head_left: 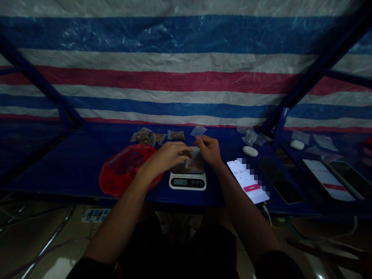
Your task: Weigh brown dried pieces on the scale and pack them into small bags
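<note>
Here on the blue bench (87, 164) sits a white digital scale (187, 182), display lit, with a red plastic bag (124, 172) slumped just beside it! Behind them, small clear bags of brown pieces (157, 136) lie in a loose row. Over to the right, a white oval case (250, 151), hard to tell in this gloom, rests near a lit phone (242, 174).

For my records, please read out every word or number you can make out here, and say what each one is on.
"00:26", then unclear digits: timer on the phone screen.
Digital kitchen scale: display digits too dark to read.
Phone's red button: label too small to read.
Second phone: text too small and blurred to read.
</note>
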The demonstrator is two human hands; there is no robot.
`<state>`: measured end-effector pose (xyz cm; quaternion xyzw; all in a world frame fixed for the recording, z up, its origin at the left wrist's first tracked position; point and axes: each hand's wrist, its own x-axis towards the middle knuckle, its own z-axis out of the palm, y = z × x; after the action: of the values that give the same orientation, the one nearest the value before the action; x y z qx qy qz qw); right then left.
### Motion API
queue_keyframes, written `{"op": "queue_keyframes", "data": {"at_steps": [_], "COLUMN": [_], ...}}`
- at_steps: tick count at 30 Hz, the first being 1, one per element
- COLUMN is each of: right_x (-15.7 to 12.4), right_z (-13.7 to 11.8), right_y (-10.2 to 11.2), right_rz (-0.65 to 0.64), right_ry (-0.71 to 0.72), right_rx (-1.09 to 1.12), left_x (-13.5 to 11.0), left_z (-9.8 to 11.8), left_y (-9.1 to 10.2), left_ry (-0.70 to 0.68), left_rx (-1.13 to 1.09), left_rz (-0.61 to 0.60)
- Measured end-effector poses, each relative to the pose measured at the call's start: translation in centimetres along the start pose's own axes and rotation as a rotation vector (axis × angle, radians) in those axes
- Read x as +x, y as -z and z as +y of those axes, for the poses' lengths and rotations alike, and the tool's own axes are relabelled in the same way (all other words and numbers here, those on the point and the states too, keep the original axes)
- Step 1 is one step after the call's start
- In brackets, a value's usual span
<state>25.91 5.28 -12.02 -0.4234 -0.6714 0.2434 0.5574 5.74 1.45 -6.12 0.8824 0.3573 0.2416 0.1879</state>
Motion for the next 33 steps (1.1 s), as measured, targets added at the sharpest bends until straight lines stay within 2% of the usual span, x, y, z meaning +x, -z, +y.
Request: {"op": "queue_keyframes", "data": {"at_steps": [14, 23, 33], "right_x": [0.0, 0.0, -0.1], "right_z": [0.1, 0.0, -0.2], "right_y": [0.0, -0.2, -0.1], "right_rz": [-0.012, -0.006, -0.007], "right_ry": [0.000, -0.003, 0.007], "right_rx": [-0.036, -0.011, -0.026], "left_x": [-0.2, -0.1, -0.8], "left_z": [0.9, -0.1, -0.3], "left_y": [-0.1, -0.1, -0.3], "left_ry": [-0.009, -0.063, 0.007], "left_rx": [0.012, 0.031, -0.011], "left_rz": [0.046, 0.022, 0.049]}}
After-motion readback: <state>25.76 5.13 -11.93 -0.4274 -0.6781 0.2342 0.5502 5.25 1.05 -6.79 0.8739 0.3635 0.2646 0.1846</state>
